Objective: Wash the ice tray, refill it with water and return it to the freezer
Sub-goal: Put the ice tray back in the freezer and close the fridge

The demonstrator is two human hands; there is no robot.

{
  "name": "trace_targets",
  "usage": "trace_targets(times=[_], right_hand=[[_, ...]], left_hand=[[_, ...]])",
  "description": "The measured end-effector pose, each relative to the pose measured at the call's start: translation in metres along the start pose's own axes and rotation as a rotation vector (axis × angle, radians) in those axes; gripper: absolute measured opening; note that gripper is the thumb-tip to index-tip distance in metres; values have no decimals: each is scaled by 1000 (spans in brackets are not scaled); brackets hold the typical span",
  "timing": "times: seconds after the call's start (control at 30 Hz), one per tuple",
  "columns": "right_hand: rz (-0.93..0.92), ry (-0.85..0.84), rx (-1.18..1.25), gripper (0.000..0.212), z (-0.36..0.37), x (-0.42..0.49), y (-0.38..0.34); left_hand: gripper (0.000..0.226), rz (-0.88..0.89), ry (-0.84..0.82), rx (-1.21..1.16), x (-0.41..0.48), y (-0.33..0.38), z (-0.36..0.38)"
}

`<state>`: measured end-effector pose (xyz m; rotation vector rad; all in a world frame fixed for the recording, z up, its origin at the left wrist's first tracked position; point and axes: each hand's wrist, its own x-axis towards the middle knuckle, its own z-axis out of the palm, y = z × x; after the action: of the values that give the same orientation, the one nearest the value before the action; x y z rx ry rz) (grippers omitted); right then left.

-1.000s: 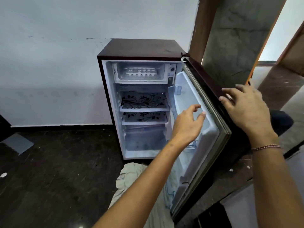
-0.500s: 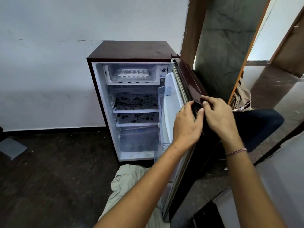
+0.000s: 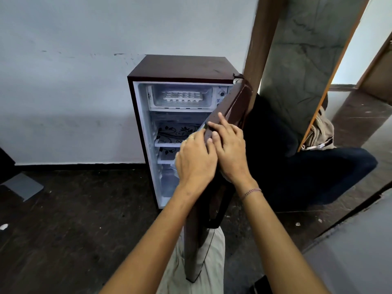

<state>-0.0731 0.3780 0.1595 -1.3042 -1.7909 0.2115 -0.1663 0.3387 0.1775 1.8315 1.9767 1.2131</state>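
Care with the fridge door (image 3: 235, 105) pays: left hand (image 3: 196, 160) gripping its edge, right hand (image 3: 231, 151) pressing flat-fingered, swing gently so the ice tray (image 3: 182, 96) stays level in the far top freezer compartment (image 3: 180, 108).

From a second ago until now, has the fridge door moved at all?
Yes. The door has swung toward shut against the fixed fridge cabinet, and now covers the right part of the opening.
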Motion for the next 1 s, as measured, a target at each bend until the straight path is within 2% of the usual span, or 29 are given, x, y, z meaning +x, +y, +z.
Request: trace_targets(times=[0.1,0.27,0.47,0.7,0.87,1.0], right_hand=[[-62,27,29,47,31,8,-6],[-130,154,114,41,82,24,-11],[-163,130,51,43,133,52,-27],[-120,195,-14,49,207,100,-44],[-107,252,-44,50,254,135,-50],[-110,251,24,49,282,157,-50]], left_hand=[[36,44,137,100,13,-30,-8],[34,106,295,114,46,-73,-18],[28,78,324,108,93,-124,-37],[29,32,417,90,158,-181,-39],[34,14,483,-51,206,-213,-28],[42,-10,444,-171,233,-236,-15]])
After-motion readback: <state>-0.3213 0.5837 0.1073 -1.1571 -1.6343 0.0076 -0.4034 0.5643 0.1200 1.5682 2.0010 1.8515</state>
